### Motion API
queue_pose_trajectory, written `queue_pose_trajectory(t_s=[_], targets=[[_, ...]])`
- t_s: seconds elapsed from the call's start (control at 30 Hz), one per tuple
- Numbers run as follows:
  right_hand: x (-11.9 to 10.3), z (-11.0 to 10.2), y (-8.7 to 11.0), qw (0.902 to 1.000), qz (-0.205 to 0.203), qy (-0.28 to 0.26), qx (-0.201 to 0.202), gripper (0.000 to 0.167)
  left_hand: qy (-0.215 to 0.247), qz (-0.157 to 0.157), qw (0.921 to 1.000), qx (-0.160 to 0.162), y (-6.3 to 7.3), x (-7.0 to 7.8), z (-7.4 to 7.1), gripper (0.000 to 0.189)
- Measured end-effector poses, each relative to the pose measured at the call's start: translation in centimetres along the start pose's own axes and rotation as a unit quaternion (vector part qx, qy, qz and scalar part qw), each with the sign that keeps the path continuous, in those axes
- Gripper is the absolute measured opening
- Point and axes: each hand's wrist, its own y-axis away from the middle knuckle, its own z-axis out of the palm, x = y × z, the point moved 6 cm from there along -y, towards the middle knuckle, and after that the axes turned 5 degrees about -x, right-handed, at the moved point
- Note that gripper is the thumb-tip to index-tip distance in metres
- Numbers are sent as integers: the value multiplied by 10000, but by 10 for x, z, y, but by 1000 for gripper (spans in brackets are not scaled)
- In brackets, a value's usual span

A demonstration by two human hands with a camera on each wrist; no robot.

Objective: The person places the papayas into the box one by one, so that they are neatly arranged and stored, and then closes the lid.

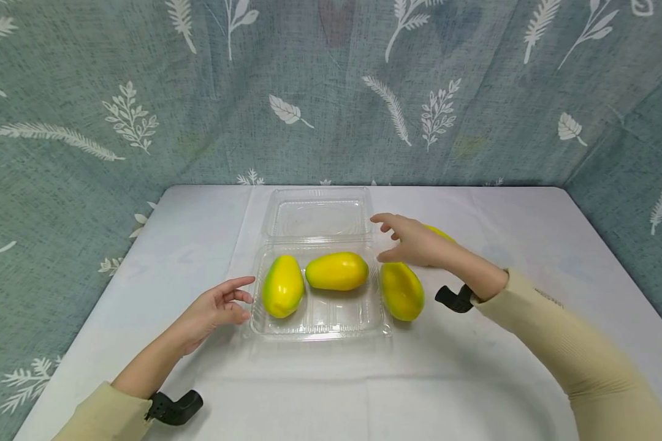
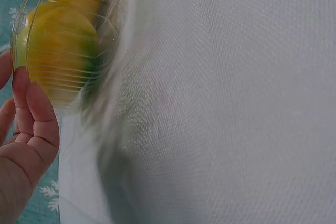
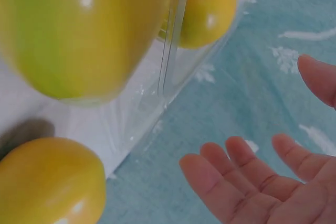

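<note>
My left hand (image 1: 217, 311) and right hand (image 1: 410, 240) spread empty fingers; sweeping low, I could roll the nearer loose fruit (image 1: 402, 294).

Head looks down; close wrist views share container (image 1: 331, 315).

Glossy fruit (image 1: 338, 271), shiny plastic container (image 1: 336, 311)

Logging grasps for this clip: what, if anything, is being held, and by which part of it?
Nothing is held. The right hand is empty; the left hand, also empty, is by the left edge of the clear container, contact unclear.
</note>
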Motion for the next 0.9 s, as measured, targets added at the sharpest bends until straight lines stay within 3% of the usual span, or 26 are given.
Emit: queue_pose_trajectory(t_s=[0.33,0.63,0.9], targets=[[20,7,22,9993,176,-185,269,66,12,21,10000,-4,0,1,1,71],[37,26,28,9987,-121,-233,428,64,7,15,10000,22,1,0,1,70],[52,41,30,9976,97,-509,458,67,-20,-5,10000,51,1,1,1,70]])
